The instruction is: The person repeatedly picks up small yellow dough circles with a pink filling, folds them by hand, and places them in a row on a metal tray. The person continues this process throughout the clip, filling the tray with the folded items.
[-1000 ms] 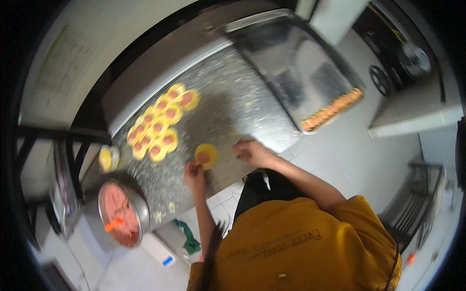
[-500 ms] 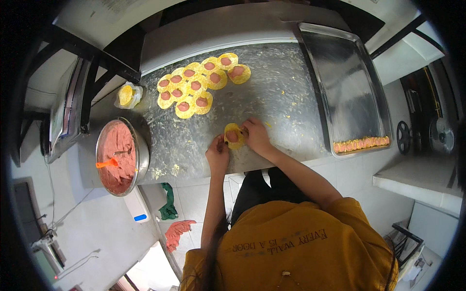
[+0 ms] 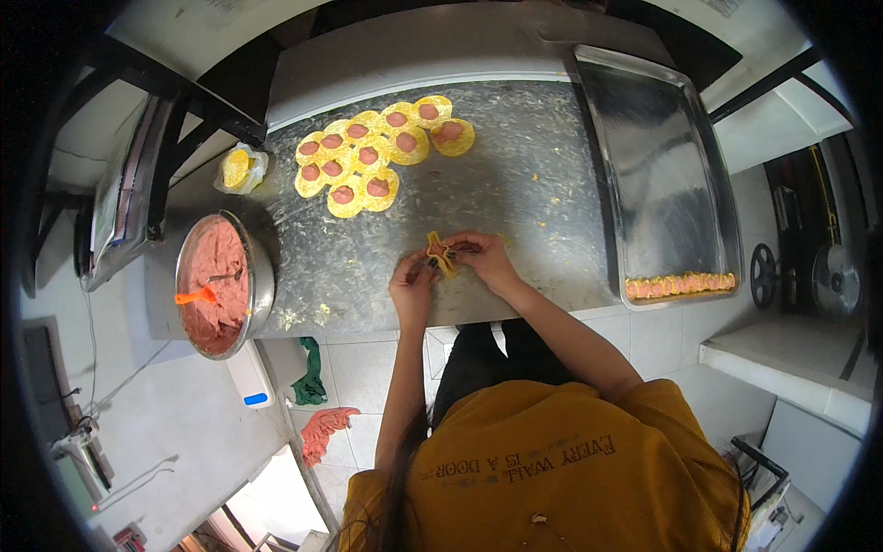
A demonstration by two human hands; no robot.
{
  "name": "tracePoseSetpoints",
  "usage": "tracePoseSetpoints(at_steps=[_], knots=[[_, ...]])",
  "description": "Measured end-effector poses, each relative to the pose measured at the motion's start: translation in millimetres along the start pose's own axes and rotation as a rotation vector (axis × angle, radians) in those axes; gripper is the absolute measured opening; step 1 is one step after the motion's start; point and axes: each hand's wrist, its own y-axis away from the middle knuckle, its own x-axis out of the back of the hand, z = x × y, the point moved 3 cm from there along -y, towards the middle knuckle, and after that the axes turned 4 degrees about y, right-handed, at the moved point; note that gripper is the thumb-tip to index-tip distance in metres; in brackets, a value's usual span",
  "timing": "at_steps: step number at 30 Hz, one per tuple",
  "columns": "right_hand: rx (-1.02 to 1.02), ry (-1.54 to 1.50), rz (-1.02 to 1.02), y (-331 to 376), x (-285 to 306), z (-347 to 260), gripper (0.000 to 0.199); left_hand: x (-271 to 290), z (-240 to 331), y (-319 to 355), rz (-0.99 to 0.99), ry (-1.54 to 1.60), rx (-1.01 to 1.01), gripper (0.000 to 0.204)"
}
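Between my two hands is a yellow dumpling wrapper (image 3: 435, 241) with pink filling, its sides pinched inward into folds. My left hand (image 3: 413, 278) grips its left side with bent fingers. From the right, my right hand (image 3: 487, 259) pinches the other side, fingertips closed on the dough. Both hands are just above the near part of the metal worktop (image 3: 515, 212). Beyond them lie several flat round yellow wrappers (image 3: 406, 143) in a cluster, each with a dab of pink filling.
At the left stands a steel bowl (image 3: 261, 290) of pink filling (image 3: 216, 253) with an orange-handled tool (image 3: 197, 295). Behind it a plastic bag (image 3: 255, 171) holds more yellow wrappers. A metal tray (image 3: 658, 166) at the right carries a row of filled dumplings (image 3: 681, 285) along its near edge.
The wrapper was open and nearly flat between my hands; now its sides are folded in around the filling. My hands have drawn closer together.
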Motion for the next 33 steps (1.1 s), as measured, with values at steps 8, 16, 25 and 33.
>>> tracePoseSetpoints(at_steps=[8,16,25,33], knots=[[-0.022,-0.276,-0.021,20.0,4.6,-26.0,0.031,-24.8,20.1,7.8,0.056,0.235,0.061,0.017],[0.037,0.243,-0.121,29.5,44.2,-31.3,0.035,-27.5,23.5,25.7,-0.112,0.118,0.101,0.019],[0.333,0.847,-0.101,45.8,38.1,-35.9,0.037,-44.9,32.3,34.4,-0.202,-0.583,-0.345,0.012],[0.292,0.926,-0.056,44.6,35.0,-21.7,0.029,-56.1,29.4,34.8,-0.244,-0.644,-0.257,0.019]])
